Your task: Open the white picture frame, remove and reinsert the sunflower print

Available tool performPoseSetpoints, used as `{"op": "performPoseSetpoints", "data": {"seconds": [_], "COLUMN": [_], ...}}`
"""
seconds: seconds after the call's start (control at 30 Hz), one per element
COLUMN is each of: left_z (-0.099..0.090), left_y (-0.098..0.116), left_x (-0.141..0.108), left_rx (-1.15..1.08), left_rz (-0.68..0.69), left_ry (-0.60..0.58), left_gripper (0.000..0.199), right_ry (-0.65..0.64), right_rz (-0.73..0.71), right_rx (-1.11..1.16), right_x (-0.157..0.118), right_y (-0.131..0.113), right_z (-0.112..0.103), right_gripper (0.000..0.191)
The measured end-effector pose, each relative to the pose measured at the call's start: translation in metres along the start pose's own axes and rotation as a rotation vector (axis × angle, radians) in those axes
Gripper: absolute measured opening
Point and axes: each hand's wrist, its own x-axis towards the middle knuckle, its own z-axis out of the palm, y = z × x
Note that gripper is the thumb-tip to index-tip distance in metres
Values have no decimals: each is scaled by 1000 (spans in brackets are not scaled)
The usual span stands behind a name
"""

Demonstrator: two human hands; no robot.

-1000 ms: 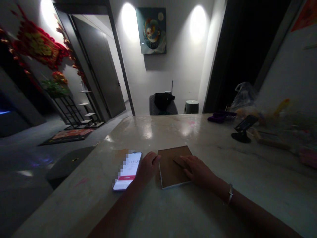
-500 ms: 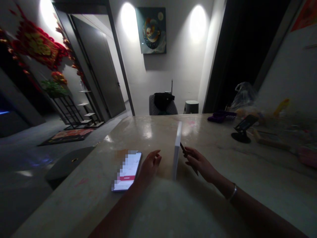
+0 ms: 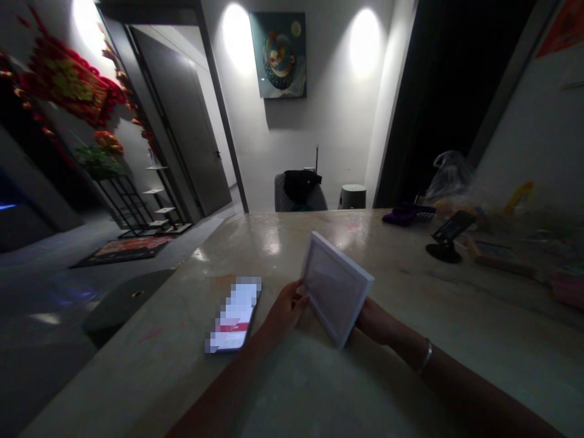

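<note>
A white picture frame (image 3: pixel 335 286) with a pale panel stands tilted in front of me, its face angled toward me. At its left edge, the bent fingers of my left hand (image 3: pixel 288 303) close on the rim. My right hand (image 3: pixel 375 321) grips the frame from behind near its right side, and most of its fingers are hidden by it. Whether the frame's lowest corner touches the table is hard to tell. Left of my left hand lies a phone (image 3: pixel 237 322) with a lit, partly blurred-out screen.
The pale stone table (image 3: pixel 292 389) spreads under both arms. To the right are a black phone stand (image 3: pixel 449 240), a wooden frame (image 3: pixel 497 255), a purple item (image 3: pixel 406 214) and a clear plastic bag (image 3: pixel 449 176). Beyond the far edge stands a grey chair (image 3: pixel 280 194) with black cloth on it.
The white frame has turned from edge-on to face me. My left hand has moved right and taken its edge. My right hand, earlier at a thin dark piece behind the frame, is now mostly hidden.
</note>
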Motion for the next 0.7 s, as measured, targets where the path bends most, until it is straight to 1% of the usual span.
{"op": "performPoseSetpoints", "data": {"seconds": [0.1,0.17,0.27,0.37,0.47,0.57,0.63,0.7], "left_z": [0,0,-1,-2,-3,-3,-4,-4], "left_y": [2,1,-2,-4,-3,-2,-2,-3], "left_x": [0,-1,-2,-4,-5,-5,-5,-4], "left_rx": [54,114,183,166,79,-50,-129,-174], "left_rz": [37,47,12,-16,-40,-78,-88,-84], "left_ry": [16,46,80,71,65,63,42,22], "left_gripper": [47,47,49,52,53,55,56,57], "right_ry": [-12,-35,-63,-71,3,107,150,178], "right_rz": [28,62,120,182,251,362,420,436], "right_rx": [107,139,193,235,230,248,281,327], "right_x": [-1,-3,-5,-7,-8,-7,-6,-3], "right_y": [0,-1,-3,-8,-14,-17,-18,-17], "right_z": [0,0,-2,-3,-5,-6,-9,-14], "right_gripper": [35,35,32,24,16,11,16,27]}}
